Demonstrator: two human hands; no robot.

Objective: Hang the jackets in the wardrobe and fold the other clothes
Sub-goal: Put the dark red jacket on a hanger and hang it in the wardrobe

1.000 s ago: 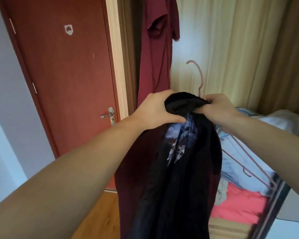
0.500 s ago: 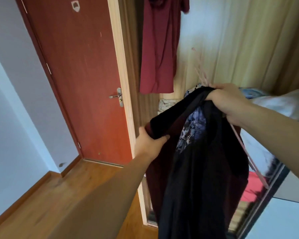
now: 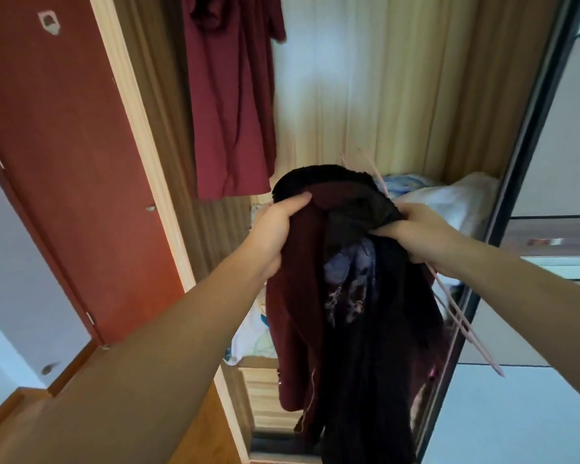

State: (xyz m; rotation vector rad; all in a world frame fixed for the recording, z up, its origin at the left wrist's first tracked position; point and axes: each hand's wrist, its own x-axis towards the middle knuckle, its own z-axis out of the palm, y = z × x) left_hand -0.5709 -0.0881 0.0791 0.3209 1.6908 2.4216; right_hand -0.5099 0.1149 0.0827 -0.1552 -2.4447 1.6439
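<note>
I hold a dark maroon jacket (image 3: 297, 296) with a black fuzzy collar up in front of the open wardrobe; a black garment with a pale print (image 3: 352, 279) hangs inside it. My left hand (image 3: 278, 229) grips the jacket's left shoulder by the collar. On the right side, my right hand (image 3: 416, 229) grips the dark cloth together with a pink hanger (image 3: 462, 326), whose bars stick out below my wrist. The hanger's hook is blurred behind the collar.
A maroon dress (image 3: 231, 105) hangs in the wardrobe at upper left. Pale clothes (image 3: 449, 195) lie heaped on the wardrobe shelf. A red door (image 3: 64, 162) stands at left. The dark sliding-door frame (image 3: 523, 162) runs down the right.
My left hand rose from the jacket's lower edge to its shoulder near the collar. The jacket now hangs with its maroon front facing me, and the view has tilted upward.
</note>
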